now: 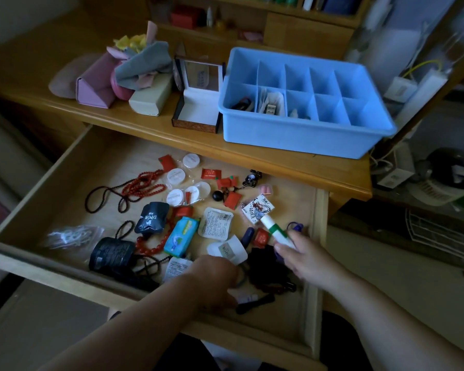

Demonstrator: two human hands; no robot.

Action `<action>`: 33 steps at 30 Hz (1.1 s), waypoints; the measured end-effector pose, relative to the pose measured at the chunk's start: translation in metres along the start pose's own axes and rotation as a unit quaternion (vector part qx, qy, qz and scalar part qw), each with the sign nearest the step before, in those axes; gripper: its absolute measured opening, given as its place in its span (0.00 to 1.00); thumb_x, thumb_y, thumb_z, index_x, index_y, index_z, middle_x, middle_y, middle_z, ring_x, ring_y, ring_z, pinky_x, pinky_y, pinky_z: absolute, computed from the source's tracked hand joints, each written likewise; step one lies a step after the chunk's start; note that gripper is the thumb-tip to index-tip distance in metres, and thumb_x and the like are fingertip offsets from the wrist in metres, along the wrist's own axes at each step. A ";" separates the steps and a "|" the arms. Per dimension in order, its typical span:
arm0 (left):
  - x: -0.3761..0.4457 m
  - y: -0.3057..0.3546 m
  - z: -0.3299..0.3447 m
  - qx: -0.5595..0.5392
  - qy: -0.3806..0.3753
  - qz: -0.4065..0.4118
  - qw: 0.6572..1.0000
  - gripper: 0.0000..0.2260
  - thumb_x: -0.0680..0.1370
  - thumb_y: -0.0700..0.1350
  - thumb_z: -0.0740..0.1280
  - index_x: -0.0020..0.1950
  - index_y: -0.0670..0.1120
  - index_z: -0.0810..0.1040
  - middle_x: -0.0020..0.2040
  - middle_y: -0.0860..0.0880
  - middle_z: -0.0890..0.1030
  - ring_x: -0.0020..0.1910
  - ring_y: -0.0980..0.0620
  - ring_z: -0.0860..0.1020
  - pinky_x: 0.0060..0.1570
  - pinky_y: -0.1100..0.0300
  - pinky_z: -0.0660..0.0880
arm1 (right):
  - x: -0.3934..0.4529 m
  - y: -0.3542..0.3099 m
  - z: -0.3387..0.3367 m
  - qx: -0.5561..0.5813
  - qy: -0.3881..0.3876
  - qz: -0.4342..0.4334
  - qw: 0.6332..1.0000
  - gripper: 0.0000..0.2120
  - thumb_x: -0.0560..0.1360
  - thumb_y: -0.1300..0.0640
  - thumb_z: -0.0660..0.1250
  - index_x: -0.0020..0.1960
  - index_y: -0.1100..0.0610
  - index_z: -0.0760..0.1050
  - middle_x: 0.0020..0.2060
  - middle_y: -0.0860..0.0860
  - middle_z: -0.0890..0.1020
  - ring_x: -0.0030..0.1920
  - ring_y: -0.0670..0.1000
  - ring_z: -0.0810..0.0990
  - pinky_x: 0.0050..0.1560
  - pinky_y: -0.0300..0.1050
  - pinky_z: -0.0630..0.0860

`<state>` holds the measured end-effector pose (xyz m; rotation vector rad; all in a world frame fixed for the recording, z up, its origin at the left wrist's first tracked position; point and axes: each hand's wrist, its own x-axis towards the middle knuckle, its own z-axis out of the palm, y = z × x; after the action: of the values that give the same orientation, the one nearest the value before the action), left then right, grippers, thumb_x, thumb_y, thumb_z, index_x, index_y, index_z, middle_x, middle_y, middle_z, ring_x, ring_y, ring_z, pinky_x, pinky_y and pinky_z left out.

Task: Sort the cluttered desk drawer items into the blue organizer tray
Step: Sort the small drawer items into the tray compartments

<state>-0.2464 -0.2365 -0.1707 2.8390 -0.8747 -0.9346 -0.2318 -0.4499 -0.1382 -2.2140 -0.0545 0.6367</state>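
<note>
R hand [303, 257] grips white-green tube [276, 231], lifted for transfer to blue organizer tray [300, 141] beyond drawer [320, 236]; L hand [214, 277] reaching into clutter, grip can't tell.

"DPOR" reads on the dark pouch [151, 218]; other labels stay illegible.

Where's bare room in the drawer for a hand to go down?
Bare drawer floor lies at the far-left corner, beyond the red bead necklace, and along the right wall past the pink eraser. The centre, around the blue tissue pack, is crowded.
</note>
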 end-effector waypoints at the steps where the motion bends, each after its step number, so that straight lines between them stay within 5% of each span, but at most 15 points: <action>1: 0.002 0.004 0.000 0.044 -0.006 0.017 0.999 0.15 0.75 0.55 0.65 0.57 0.49 0.75 0.56 0.47 0.78 0.56 0.45 0.76 0.49 0.55 0.71 | 0.001 -0.002 -0.003 0.085 -0.007 0.023 0.996 0.05 0.79 0.54 0.59 0.45 0.51 0.70 0.27 0.47 0.71 0.24 0.45 0.67 0.28 0.41 0.64; 5: 0.008 0.010 0.001 0.087 0.008 0.029 0.996 0.12 0.75 0.50 0.65 0.57 0.48 0.75 0.56 0.47 0.79 0.55 0.45 0.77 0.49 0.53 0.73 | 0.001 -0.006 -0.007 0.161 0.017 0.019 0.987 0.13 0.78 0.63 0.58 0.41 0.47 0.73 0.30 0.49 0.76 0.26 0.47 0.71 0.30 0.38 0.67; 8: 0.001 -0.001 -0.006 -0.132 0.082 -0.037 0.987 0.10 0.76 0.53 0.64 0.51 0.48 0.77 0.51 0.48 0.79 0.50 0.48 0.78 0.47 0.58 0.73 | 0.001 -0.013 -0.012 0.178 0.049 -0.031 0.982 0.13 0.79 0.61 0.61 0.49 0.44 0.78 0.33 0.48 0.82 0.29 0.46 0.76 0.33 0.37 0.73; 10: -0.005 -0.012 -0.013 -0.395 0.134 -0.084 0.905 0.08 0.78 0.47 0.64 0.47 0.43 0.75 0.45 0.45 0.78 0.43 0.49 0.80 0.41 0.59 0.76 | 0.002 -0.018 -0.019 0.210 0.081 -0.062 0.972 0.12 0.77 0.61 0.65 0.51 0.44 0.79 0.32 0.50 0.82 0.28 0.46 0.76 0.32 0.36 0.73; 12: -0.014 -0.019 -0.022 -0.601 0.186 -0.108 0.769 0.07 0.79 0.44 0.63 0.46 0.41 0.75 0.39 0.42 0.75 0.33 0.51 0.79 0.33 0.60 0.77 | 0.004 -0.025 -0.025 0.238 0.118 -0.074 0.961 0.09 0.76 0.58 0.66 0.53 0.47 0.79 0.28 0.51 0.80 0.26 0.46 0.74 0.30 0.36 0.72; 16: -0.022 -0.038 -0.024 -0.738 0.271 -0.172 0.593 0.10 0.80 0.48 0.61 0.47 0.49 0.82 0.38 0.38 0.80 0.37 0.43 0.79 0.37 0.53 0.77 | 0.011 -0.048 -0.039 0.272 0.174 -0.125 0.938 0.12 0.77 0.56 0.63 0.60 0.51 0.76 0.26 0.48 0.74 0.26 0.44 0.69 0.27 0.35 0.68; 18: -0.020 -0.047 -0.022 -0.767 0.288 -0.195 0.539 0.10 0.79 0.47 0.62 0.45 0.51 0.83 0.41 0.42 0.84 0.42 0.42 0.82 0.45 0.47 0.78 | 0.013 -0.074 -0.056 0.269 0.204 -0.187 0.922 0.12 0.77 0.57 0.63 0.60 0.47 0.75 0.28 0.47 0.75 0.27 0.43 0.70 0.28 0.35 0.68; 20: -0.017 -0.050 -0.022 -0.772 0.297 -0.218 0.518 0.08 0.78 0.45 0.64 0.47 0.49 0.83 0.38 0.44 0.85 0.41 0.43 0.82 0.45 0.49 0.78 | 0.022 -0.100 -0.081 0.194 0.283 -0.221 0.913 0.11 0.74 0.52 0.63 0.54 0.43 0.76 0.30 0.44 0.77 0.27 0.42 0.71 0.27 0.34 0.68; 23: -0.014 -0.046 -0.023 -0.753 0.332 -0.231 0.519 0.13 0.76 0.36 0.64 0.38 0.48 0.84 0.24 0.50 0.79 0.23 0.56 0.76 0.25 0.66 0.71 | 0.054 -0.136 -0.114 0.009 0.399 -0.221 0.890 0.07 0.73 0.52 0.63 0.50 0.47 0.77 0.33 0.43 0.79 0.31 0.44 0.75 0.31 0.36 0.69; 27: -0.016 -0.039 -0.027 -0.733 0.308 -0.216 0.567 0.13 0.76 0.34 0.66 0.42 0.50 0.85 0.25 0.49 0.77 0.21 0.55 0.72 0.23 0.65 0.70 | 0.108 -0.157 -0.125 -0.222 0.385 -0.129 0.886 0.10 0.77 0.54 0.60 0.56 0.52 0.76 0.46 0.53 0.82 0.49 0.57 0.78 0.43 0.45 0.68; 30: -0.020 -0.034 -0.030 -0.733 0.301 -0.191 0.580 0.10 0.76 0.32 0.64 0.48 0.43 0.83 0.25 0.47 0.74 0.20 0.55 0.70 0.21 0.67 0.67 | 0.127 -0.154 -0.114 -0.349 0.358 -0.143 0.854 0.14 0.79 0.53 0.54 0.58 0.52 0.77 0.50 0.54 0.80 0.53 0.59 0.76 0.49 0.49 0.67; 33: -0.026 -0.026 -0.037 -0.708 0.334 -0.183 0.595 0.10 0.75 0.30 0.65 0.46 0.43 0.82 0.22 0.53 0.77 0.21 0.63 0.74 0.23 0.75 0.68 | 0.125 -0.145 -0.109 -0.339 0.375 -0.184 0.843 0.15 0.79 0.54 0.56 0.58 0.54 0.79 0.49 0.55 0.80 0.52 0.59 0.76 0.51 0.49 0.67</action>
<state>-0.2301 -0.2061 -0.1311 1.5294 0.4834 -0.1675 -0.0481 -0.3985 -0.0273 -2.8636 -0.3336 -0.5866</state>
